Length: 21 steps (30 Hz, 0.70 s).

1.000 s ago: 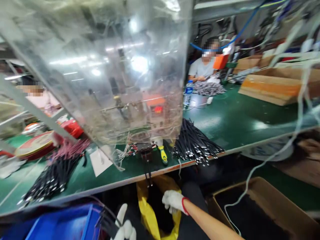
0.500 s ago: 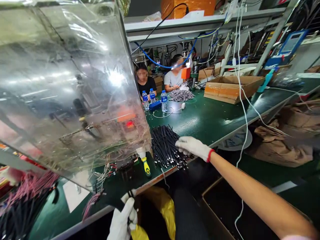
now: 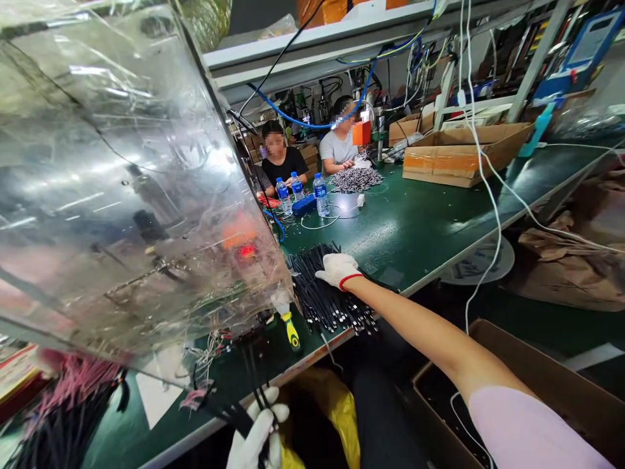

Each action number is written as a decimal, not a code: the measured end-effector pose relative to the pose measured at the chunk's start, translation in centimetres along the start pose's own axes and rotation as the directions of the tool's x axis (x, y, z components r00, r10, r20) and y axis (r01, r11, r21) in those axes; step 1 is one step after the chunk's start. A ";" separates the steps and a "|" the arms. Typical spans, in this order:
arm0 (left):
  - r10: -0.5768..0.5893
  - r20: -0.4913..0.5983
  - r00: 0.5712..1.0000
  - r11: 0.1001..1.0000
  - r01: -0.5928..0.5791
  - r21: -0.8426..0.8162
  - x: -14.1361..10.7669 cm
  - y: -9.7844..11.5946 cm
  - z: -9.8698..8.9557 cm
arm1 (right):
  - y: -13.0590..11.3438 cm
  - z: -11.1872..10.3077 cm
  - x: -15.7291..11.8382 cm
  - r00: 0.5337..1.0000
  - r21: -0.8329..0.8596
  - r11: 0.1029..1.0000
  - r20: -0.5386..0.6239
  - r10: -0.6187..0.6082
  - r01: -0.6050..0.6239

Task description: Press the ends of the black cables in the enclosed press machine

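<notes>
My right hand (image 3: 336, 270), in a white glove with a red cuff, rests on a loose pile of black cables with metal-banded ends (image 3: 325, 296) lying on the green workbench (image 3: 405, 247). My left hand (image 3: 258, 430), also gloved, sits low at the bench's near edge and grips a few black cables (image 3: 244, 417). A yellow-handled screwdriver (image 3: 291, 331) lies just left of the pile. A clear plastic guard (image 3: 122, 182) hides the machine behind it.
Two co-workers (image 3: 278, 156) (image 3: 339, 143) sit across the bench with water bottles (image 3: 321, 195) and a heap of cables (image 3: 356, 180). A cardboard box (image 3: 463, 156) stands on the bench, another (image 3: 547, 365) sits below at right, above a yellow bag (image 3: 332, 410). Pink-tipped wires (image 3: 78, 391) lie at lower left.
My right hand has moved from above the yellow bag out onto the cable pile. My view has swung, bringing the far bench into sight. My left hand still grips the cables.
</notes>
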State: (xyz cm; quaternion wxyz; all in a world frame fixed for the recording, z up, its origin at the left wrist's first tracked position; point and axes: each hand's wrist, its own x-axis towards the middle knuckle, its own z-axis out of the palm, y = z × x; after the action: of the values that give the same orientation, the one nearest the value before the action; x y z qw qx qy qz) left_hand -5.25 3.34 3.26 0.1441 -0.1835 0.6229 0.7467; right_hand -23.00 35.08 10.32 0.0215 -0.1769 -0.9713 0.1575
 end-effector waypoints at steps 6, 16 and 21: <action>0.000 0.072 0.997 0.997 0.006 -0.081 0.1 -0.3 0.3 | 1.1 -0.3 0.2 1.000 0.097 0.995 -0.010 0.016 -0.015; -0.012 0.072 0.997 0.987 0.024 -0.160 -2.4 1.4 0.5 | 0.1 -4.5 -5.1 0.999 0.976 0.217 -0.015 -0.046 0.025; -0.044 0.055 0.998 0.998 0.041 0.052 -5.2 -1.0 -1.2 | -3.5 -4.2 -13.6 0.994 0.987 -0.124 -0.106 -0.030 0.102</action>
State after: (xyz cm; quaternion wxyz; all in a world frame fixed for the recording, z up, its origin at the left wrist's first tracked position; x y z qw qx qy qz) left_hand -0.06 2.37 4.56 0.1820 -0.1720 0.6336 0.7321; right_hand -11.06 28.46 15.60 0.1778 -0.0562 -0.5329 0.8254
